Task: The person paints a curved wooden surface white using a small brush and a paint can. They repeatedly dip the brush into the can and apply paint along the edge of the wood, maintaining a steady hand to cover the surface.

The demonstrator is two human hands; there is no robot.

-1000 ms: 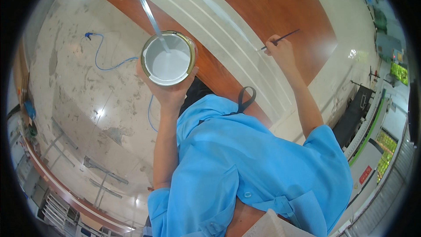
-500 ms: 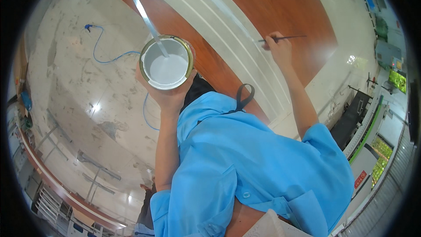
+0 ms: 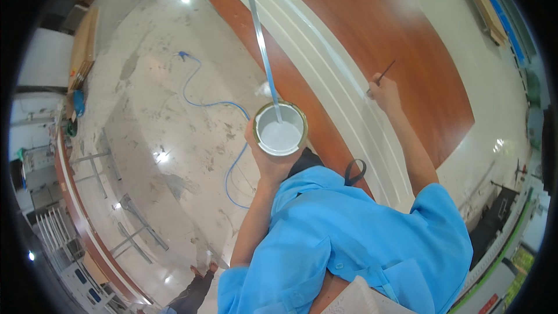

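Note:
My left hand is wrapped round the outside of an open paint can, its palm and fingers partly hidden by the can. Pale grey-white paint lies inside, and a long flat metal strip leans up out of it. In my right hand, a thin dark-handled brush is pinched, its tip end down by a white stripe. That stripe runs along the edge between a cream ribbed band and a red-brown wooden surface. Whether the tip touches is too small to tell.
A blue hose with a blue air gun lies across the stained floor at left. Metal frames stand lower left. Another person's feet show near the lower edge. Long boards lie at the upper right.
The whole view has shifted, with the scene moving right and down. The can looks smaller, farther from the camera. The brush handle, level before, now slants upward; both hands keep their holds.

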